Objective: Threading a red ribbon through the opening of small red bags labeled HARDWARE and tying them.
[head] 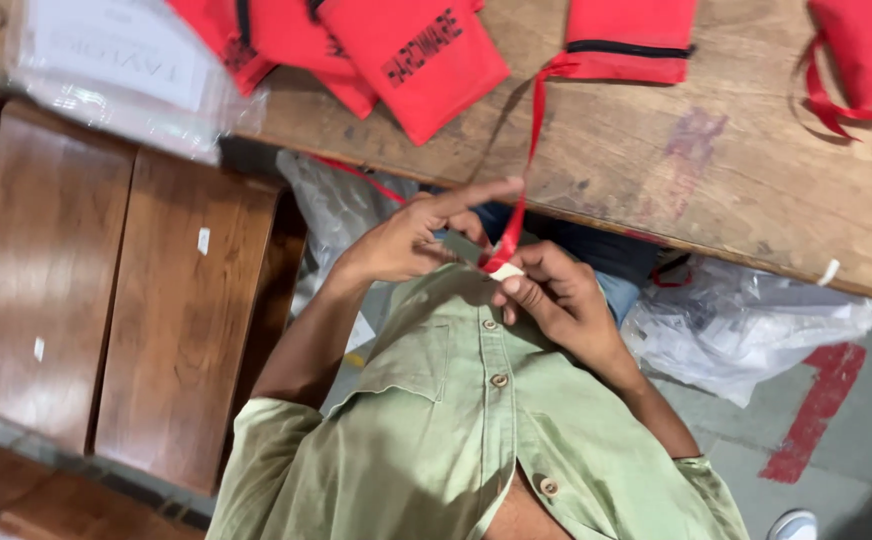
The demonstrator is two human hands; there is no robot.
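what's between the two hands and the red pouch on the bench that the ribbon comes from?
Head view: only the taut red ribbon spans it, from the hands across bare wooden bench to the red pouch.

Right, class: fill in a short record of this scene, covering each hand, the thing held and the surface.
Left hand: pinches a thin red fabric ribbon
Right hand: grip on the ribbon's white-tipped end
Ribbon path: runs up to a red fabric pouch with black zip
Surface: worn wooden table, more red pouches on it
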